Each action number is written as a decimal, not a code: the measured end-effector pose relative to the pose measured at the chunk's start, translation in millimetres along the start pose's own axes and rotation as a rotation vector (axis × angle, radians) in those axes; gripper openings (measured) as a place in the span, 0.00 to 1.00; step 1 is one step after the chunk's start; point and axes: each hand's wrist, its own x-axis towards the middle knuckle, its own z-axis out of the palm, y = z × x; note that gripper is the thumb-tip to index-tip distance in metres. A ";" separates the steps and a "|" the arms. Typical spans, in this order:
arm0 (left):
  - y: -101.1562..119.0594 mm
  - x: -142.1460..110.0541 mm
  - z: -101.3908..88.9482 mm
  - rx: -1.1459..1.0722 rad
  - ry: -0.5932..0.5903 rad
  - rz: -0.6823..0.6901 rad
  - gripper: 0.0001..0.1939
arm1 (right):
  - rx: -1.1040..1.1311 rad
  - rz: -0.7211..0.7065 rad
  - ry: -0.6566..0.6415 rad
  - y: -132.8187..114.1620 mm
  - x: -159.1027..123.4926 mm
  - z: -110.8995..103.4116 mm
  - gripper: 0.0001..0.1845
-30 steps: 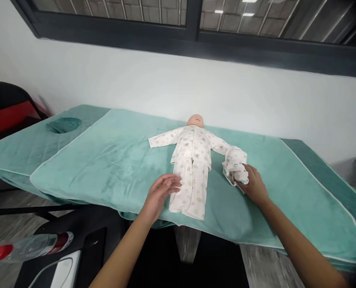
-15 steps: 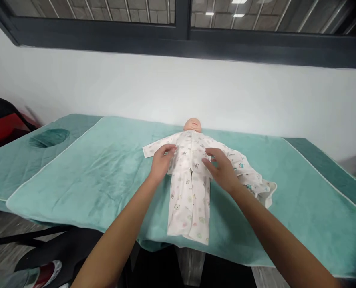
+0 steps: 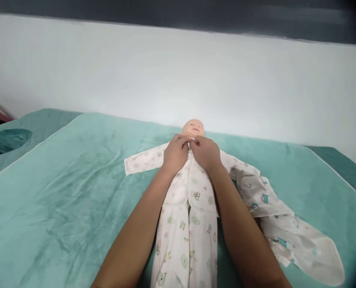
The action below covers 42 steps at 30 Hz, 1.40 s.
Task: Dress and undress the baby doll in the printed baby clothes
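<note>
A baby doll (image 3: 196,125) lies on its back, head toward the wall. It wears a white long-sleeved baby shirt (image 3: 196,185) printed with small animals, and matching trousers (image 3: 174,244) extend toward me below the hem. Just under the doll's chin, my left hand (image 3: 175,155) and my right hand (image 3: 207,154) meet at the shirt's collar. Both are closed, thumbs and fingers pinching the two front edges; a fastener, if any, is hidden by the fingers. The shirt's left-side sleeve (image 3: 143,161) stretches out flat beside my left hand.
A crumpled white printed cloth (image 3: 311,242) lies right of the doll, partly against the other sleeve. Underneath is a green plush cover (image 3: 84,192) on a bed with a face hole (image 3: 8,140) at the left. A white wall (image 3: 178,76) rises behind.
Both hands have moved up from the shirt's sides to its collar and closed on the front edges. The view has come closer and lower over the doll.
</note>
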 end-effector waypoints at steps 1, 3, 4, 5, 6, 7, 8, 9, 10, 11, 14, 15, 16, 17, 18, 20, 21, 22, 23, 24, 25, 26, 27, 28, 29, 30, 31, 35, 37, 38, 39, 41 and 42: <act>1.0 0.1 -0.6 0.001 -0.001 -0.009 0.18 | 0.036 0.004 0.015 1.7 1.3 0.8 0.15; 2.8 0.6 -1.2 -0.004 -0.002 -0.024 0.18 | 0.122 0.025 0.043 4.1 3.9 2.8 0.15; 3.6 0.6 -1.3 -0.004 -0.004 -0.025 0.17 | 0.173 0.035 0.060 5.1 4.9 4.0 0.15; 4.4 0.2 -1.3 -0.004 -0.002 -0.023 0.17 | 0.230 0.042 0.087 6.3 5.4 5.4 0.15; 5.3 -0.6 -1.4 -0.005 0.004 -0.019 0.17 | 0.292 0.045 0.128 7.6 5.1 6.6 0.14; 6.4 -1.9 -1.5 -0.008 0.014 -0.011 0.16 | 0.356 0.048 0.179 9.0 3.8 7.8 0.14; 7.8 -3.8 -1.8 -0.013 0.026 0.002 0.15 | 0.415 0.052 0.236 10.3 1.1 8.6 0.14; 9.5 -6.4 -2.3 -0.019 0.038 0.016 0.15 | 0.463 0.056 0.289 11.6 -3.0 9.0 0.15; 11.3 -9.6 -3.2 -0.025 0.045 0.035 0.14 | 0.492 0.059 0.339 12.7 -8.6 9.1 0.15; 13.2 -13.4 -4.4 -0.028 0.046 0.056 0.14 | 0.500 0.060 0.382 13.6 -15.6 8.7 0.16; 17.4 -27.2 -9.8 -0.023 0.015 0.130 0.14 | 0.464 0.043 0.454 15.2 -41.5 6.8 0.16; 17.9 -31.9 -11.8 -0.024 0.001 0.152 0.14 | 0.461 0.040 0.449 15.3 -50.4 6.1 0.16; 17.8 -36.4 -13.8 -0.027 -0.014 0.172 0.13 | 0.469 0.041 0.426 15.0 -58.8 5.4 0.17; 17.3 -40.4 -15.6 -0.031 -0.026 0.185 0.13 | 0.479 0.041 0.391 14.6 -66.3 4.6 0.17; 16.5 -43.6 -17.1 -0.032 -0.035 0.194 0.13 | 0.482 0.035 0.350 13.9 -72.4 3.7 0.17; 14.0 -47.6 -18.9 -0.028 -0.046 0.206 0.13 | 0.452 0.000 0.272 12.0 -80.0 1.1 0.17; 12.7 -48.4 -19.2 -0.030 -0.050 0.212 0.14 | 0.421 -0.020 0.238 11.0 -81.4 -0.5 0.17; 11.4 -48.6 -19.3 -0.035 -0.052 0.216 0.14 | 0.386 -0.036 0.204 9.9 -81.5 -2.3 0.16; 10.1 -48.4 -19.2 -0.044 -0.053 0.220 0.15 | 0.353 -0.043 0.173 9.0 -80.6 -4.1 0.16; 9.0 -47.9 -19.1 -0.053 -0.055 0.222 0.16 | 0.321 -0.045 0.146 8.1 -79.1 -5.8 0.15; 8.2 -47.3 -19.0 -0.059 -0.057 0.222 0.16 | 0.292 -0.045 0.127 7.2 -77.4 -7.2 0.14; 7.6 -46.8 -19.0 -0.060 -0.058 0.219 0.17 | 0.266 -0.049 0.116 6.4 -75.7 -8.3 0.13; 7.2 -46.3 -19.2 -0.059 -0.058 0.216 0.17 | 0.242 -0.058 0.113 5.6 -74.3 -9.0 0.12; 7.2 -45.9 -19.4 -0.058 -0.059 0.213 0.17 | 0.221 -0.070 0.116 4.9 -73.3 -9.6 0.11; 7.4 -45.7 -19.7 -0.056 -0.060 0.210 0.17 | 0.207 -0.083 0.121 4.3 -72.8 -9.9 0.11; 7.9 -45.6 -20.1 -0.055 -0.061 0.208 0.17 | 0.199 -0.093 0.126 3.8 -72.6 -10.2 0.10; 8.6 -45.6 -20.5 -0.054 -0.061 0.205 0.17 | 0.199 -0.100 0.130 3.6 -72.8 -10.4 0.09; 12.5 -46.9 -21.9 -0.065 -0.052 0.168 0.14 | 0.258 -0.097 0.131 5.7 -73.4 -10.3 0.08; 14.2 -47.7 -22.3 -0.086 -0.048 0.149 0.13 | 0.337 -0.063 0.124 8.3 -73.0 -8.4 0.08; 14.8 -47.9 -22.4 -0.094 -0.047 0.143 0.12 | 0.383 -0.047 0.127 9.7 -72.8 -7.1 0.07; 15.3 -47.9 -22.5 -0.100 -0.048 0.140 0.12 | 0.428 -0.038 0.138 10.8 -72.8 -5.7 0.07; 15.6 -47.7 -22.7 -0.104 -0.051 0.138 0.13 | 0.497 -0.044 0.176 11.9 -73.0 -3.1 0.06; 15.5 -47.5 -22.8 -0.105 -0.055 0.139 0.13 | 0.519 -0.050 0.197 11.9 -73.2 -2.1 0.05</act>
